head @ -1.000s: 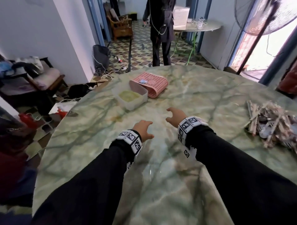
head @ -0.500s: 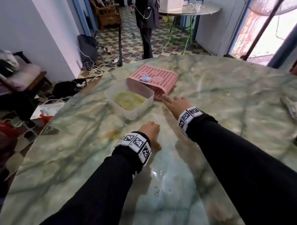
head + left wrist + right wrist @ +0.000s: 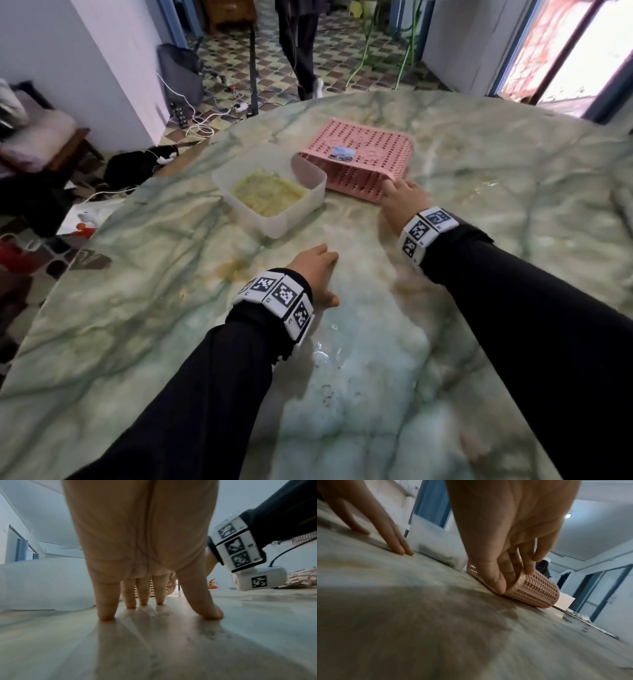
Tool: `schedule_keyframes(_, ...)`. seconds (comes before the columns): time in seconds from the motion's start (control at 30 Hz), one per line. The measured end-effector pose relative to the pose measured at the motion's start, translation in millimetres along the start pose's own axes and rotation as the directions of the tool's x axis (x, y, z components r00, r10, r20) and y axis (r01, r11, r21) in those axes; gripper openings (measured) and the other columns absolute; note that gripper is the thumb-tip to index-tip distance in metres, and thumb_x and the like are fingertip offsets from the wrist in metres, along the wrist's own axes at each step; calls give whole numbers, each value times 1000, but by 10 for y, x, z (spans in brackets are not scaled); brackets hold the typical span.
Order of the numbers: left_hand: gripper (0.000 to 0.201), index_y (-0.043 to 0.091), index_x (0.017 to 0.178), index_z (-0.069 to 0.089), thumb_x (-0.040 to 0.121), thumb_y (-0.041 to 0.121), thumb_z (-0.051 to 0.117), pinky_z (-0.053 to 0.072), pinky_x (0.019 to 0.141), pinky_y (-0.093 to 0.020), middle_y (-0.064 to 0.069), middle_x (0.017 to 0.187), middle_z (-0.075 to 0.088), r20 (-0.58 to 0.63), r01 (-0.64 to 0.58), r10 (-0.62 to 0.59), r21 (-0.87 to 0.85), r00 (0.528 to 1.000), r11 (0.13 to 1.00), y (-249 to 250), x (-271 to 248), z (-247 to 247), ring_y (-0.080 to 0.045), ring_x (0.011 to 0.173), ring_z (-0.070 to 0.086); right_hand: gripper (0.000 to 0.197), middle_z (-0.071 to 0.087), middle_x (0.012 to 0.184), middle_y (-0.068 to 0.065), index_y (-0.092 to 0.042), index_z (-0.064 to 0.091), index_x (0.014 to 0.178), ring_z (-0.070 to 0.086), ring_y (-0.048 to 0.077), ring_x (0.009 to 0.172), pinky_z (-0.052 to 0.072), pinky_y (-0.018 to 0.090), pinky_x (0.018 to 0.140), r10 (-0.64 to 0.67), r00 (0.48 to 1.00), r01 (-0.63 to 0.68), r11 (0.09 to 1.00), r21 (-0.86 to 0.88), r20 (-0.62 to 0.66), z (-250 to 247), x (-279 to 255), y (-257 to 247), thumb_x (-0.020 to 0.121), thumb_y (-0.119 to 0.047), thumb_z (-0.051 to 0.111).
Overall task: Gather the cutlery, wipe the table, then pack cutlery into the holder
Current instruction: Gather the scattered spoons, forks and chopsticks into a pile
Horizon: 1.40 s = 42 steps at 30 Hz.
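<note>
Pink perforated plastic cutlery holder (image 3: pixel 359 159), upside down at upper centre of the green marble table (image 3: pixel 513 205); right hand (image 3: pixel 404 202) fingers (image 3: pixel 496 582) pinch its near rim, probably to right it. Left hand (image 3: pixel 317 274) braces, fingers (image 3: pixel 106 601) spread.

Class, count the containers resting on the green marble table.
2. A pink perforated plastic basket lies overturned at the far side, gripped by the right hand; a translucent plastic tub touches its left.

Head view high above the surface (image 3: pixel 359 394), facing 12 o'clock and down, both wrist views skimming it close behind the hands, all sharing the basket (image 3: pixel 366 161).
</note>
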<state>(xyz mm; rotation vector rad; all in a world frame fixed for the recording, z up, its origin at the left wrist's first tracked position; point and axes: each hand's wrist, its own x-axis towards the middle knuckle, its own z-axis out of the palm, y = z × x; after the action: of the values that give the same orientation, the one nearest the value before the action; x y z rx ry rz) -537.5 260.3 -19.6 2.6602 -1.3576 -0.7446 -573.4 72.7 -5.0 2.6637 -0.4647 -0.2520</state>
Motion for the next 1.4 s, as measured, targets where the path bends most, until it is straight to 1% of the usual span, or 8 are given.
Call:
schedule_keyframes(0.1, 88, 10, 148, 14, 81, 29, 69, 11, 116, -25, -11, 157, 3, 31, 6, -5, -28, 1000, 1000, 19, -54, -9, -21, 145, 10, 42, 43, 133, 14, 0, 48, 130, 43, 32, 123, 37, 36, 99, 48, 999, -47, 996, 77, -16, 170, -379, 296, 93, -3, 29)
schedule_keyframes(0.33, 86, 9, 148, 14, 82, 26, 68, 13, 116, -26, -13, 157, 2, 45, 50, -48, -43, 998, 998, 112, -123, -52, -23, 145, 11, 32, 61, 119, 16, -2, 59, 118, 60, 31, 109, 48, 34, 88, 291, 923, -367, 860, 354, 251, 9, -1119, 508, 89, -13, 50)
schedule_keyframes(0.43, 85, 8, 147, 15, 83, 26, 68, 14, 116, -27, -14, 157, 2, 33, 62, -60, -69, 998, 996, 137, -140, -52, -24, 145, 10, 35, 67, 91, 15, -1, 66, 98, 63, 29, 85, 50, 33, 76, 220, 922, -388, 498, 776, 319, -105, -991, 149, 86, -34, 60)
schedule_keyframes(0.53, 84, 9, 148, 17, 83, 25, 67, 13, 115, -26, -15, 156, 4, 21, 61, -59, -81, 998, 995, 137, -147, -30, -25, 145, 11, 31, 47, 64, 4, -13, 57, 82, 48, 20, 55, 45, 30, 53, 110, 875, -448, -188, 874, 472, -256, -830, -219, 82, -43, 65)
schedule_keyframes(0.7, 74, 9, 145, 25, 84, 20, 65, 17, 113, -26, -16, 155, 12, -11, 50, -51, -87, 999, 995, 94, -114, 22, -27, 143, 17, 88, 56, 130, 3, -18, 52, 130, 51, 28, 120, 38, 42, 108, 240, 833, -329, -509, 795, 499, -127, -282, -385, 62, -74, 56)
schedule_keyframes(0.9, 72, 6, 142, 31, 81, 21, 69, 18, 113, -26, -15, 153, 18, -3, 66, -67, -105, 998, 992, 29, -5, 65, -26, 143, 18, 41, 62, 123, 8, 0, 57, 121, 58, 22, 112, 37, 20, 84, 400, 695, -238, -656, 716, 598, -374, -530, -124, 89, -24, 57)
schedule_keyframes(1.2, 64, 23, 143, 31, 86, 21, 60, 23, 115, -37, -13, 154, 17, -76, 52, -48, 46, 996, 998, 429, -181, 82, -29, 141, 23, 25, 62, 90, 15, 6, 61, 102, 50, 18, 85, 44, 28, 76, 592, 714, -137, -405, 904, 374, -296, -1284, 368, 90, -12, 48)
schedule_keyframes(1.4, 69, 21, 143, 33, 83, 24, 66, 23, 110, -29, -12, 150, 26, -20, -136, 137, 38, 990, 990, 1313, -404, 214, -28, 136, 30, 29, 64, 96, 8, 0, 61, 112, 58, 12, 74, 47, 14, 61, 674, 698, -58, -283, 957, 241, -25, -2137, 1115, 92, -3, 40)
